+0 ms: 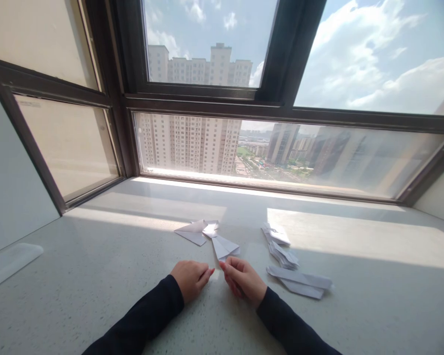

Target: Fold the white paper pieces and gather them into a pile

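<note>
White folded paper lies just beyond both hands; left hand and right hand curled, fingertips together, each grip empty.

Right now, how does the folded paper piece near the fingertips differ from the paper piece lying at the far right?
The folded piece near the fingertips is a short wedge pointing toward the hands; the far-right piece is a long, flat strip lying sideways. The first lies just beyond the right hand fingertips; the second lies apart, beside that wrist. Both are white folded paper on the sill.
</note>
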### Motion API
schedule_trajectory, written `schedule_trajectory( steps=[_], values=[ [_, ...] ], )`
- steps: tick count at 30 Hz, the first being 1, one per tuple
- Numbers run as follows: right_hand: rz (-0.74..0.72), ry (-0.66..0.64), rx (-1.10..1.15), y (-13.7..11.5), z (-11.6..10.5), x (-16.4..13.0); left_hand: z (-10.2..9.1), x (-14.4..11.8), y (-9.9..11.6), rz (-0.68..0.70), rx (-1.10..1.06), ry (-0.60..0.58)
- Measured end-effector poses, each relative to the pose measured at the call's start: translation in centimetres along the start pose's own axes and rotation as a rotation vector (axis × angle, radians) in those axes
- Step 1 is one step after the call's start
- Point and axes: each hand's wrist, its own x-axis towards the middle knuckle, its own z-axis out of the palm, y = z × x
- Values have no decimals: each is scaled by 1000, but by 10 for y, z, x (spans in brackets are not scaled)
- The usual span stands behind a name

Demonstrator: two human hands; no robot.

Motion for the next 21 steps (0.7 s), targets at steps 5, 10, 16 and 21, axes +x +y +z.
schedule_trajectory(
  steps=[5,10,16,21],
  values=[
    [11,40,218,-2,0,0,0,0,0,8,-1,-11],
    [-6,54,292,-5,2,-1,1,0,-1,-5,-13,-16],
    [-52,79,330,-11,5,-3,0,0,-1,-7,-17,-23],
    [-42,79,347,-11,5,-3,-1,0,-1,-1,-30,-17]
  ],
)
